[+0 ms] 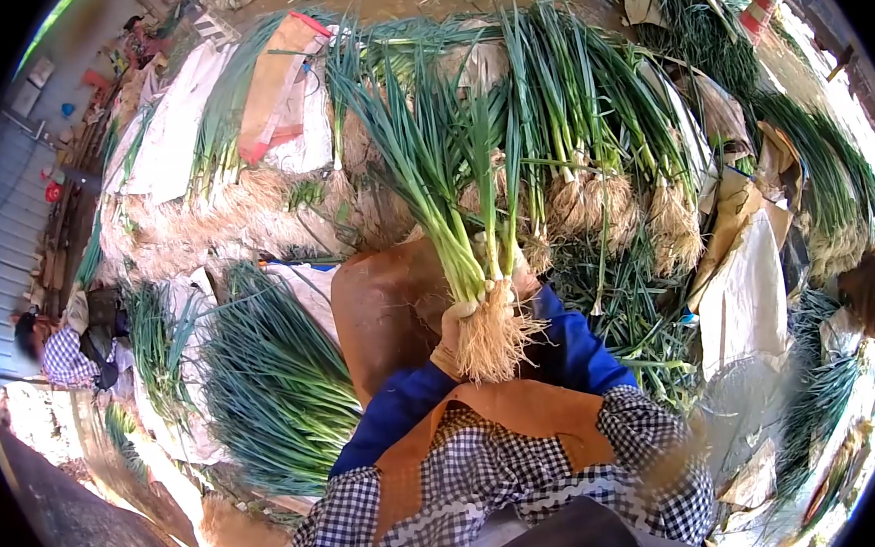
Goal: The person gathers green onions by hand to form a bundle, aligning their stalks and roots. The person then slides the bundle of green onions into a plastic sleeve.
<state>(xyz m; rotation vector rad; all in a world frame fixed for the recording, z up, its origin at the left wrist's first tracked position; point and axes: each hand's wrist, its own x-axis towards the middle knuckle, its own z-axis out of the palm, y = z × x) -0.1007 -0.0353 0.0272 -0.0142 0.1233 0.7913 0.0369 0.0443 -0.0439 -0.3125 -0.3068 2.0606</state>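
A bunch of green leafy stalks (453, 242) with pale, shaggy roots (497, 340) is held upright in front of my chest, leaves pointing away from me. My left hand (450, 341), in a tan glove, is wrapped round the base of the bunch just above the roots. On the other side, my right hand (521, 273) is against the stalks; its fingers are partly hidden behind them. Brown material (379, 307) covers my lap below the bunch.
Rooted bunches (590, 144) lie in a row ahead. A large leafy pile (274, 384) is at the left, with white sacks (182, 114) beyond. Loose leaves (624, 292) and a pale sack (749, 294) lie at the right. Another person (67, 354) is at the far left.
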